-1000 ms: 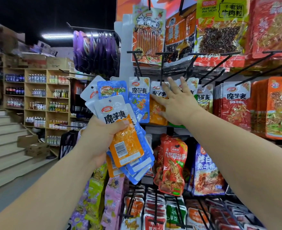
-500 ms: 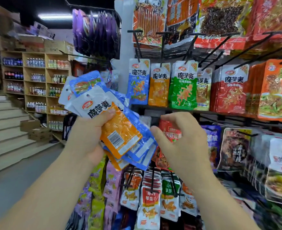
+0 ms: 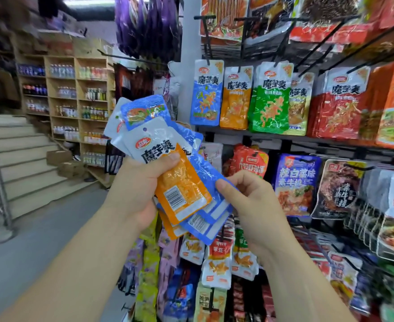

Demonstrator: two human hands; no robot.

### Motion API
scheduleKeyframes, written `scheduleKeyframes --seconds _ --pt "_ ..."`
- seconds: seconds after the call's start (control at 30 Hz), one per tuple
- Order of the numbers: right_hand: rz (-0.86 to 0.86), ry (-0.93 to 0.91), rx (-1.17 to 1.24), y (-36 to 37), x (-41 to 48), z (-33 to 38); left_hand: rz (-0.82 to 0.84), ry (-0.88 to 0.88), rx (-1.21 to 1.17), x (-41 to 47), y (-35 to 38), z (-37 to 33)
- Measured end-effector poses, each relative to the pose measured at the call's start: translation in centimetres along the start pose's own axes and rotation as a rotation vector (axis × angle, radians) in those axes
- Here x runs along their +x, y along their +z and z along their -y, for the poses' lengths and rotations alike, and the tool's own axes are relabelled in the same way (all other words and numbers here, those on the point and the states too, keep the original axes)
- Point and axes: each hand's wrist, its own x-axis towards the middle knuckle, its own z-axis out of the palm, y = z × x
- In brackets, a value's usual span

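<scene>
I had the left hand (image 3: 134, 190) clamped round a fan of snack packets (image 3: 149, 135), thumb on the orange packet (image 3: 184, 190). The right hand (image 3: 254, 205) pinched a blue packet (image 3: 205, 170) at its edge.

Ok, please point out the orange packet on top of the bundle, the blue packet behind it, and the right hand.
orange packet (image 3: 182, 180): head view, its orange middle above the barcode.
blue packet (image 3: 208, 178): head view, its blue face beside the thumb.
right hand (image 3: 254, 202): head view, back of the hand.
</scene>
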Motion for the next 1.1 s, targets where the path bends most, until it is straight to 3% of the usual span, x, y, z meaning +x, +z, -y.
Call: scheduleKeyframes --seconds 0.4,0.73,0.97,1.1 --pt "-0.228 -0.056 -0.034 -0.2 0.0 -0.3 0.031 -0.024 0.023 -0.8 1.6 0.1" --pt "-0.546 -0.354 -0.279 -2.3 0.3 0.2 0.009 -0.023 0.057 -1.1 1.7 -0.2" --pt "0.007 -0.481 -0.432 -1.4 -0.9 0.2 -0.012 0.057 0.129 -0.7 2.4 -0.7" --pt "0.208 -0.484 -0.494 -0.9 -1.1 0.0 0.004 0.092 0.142 -0.9 3.0 -0.7"
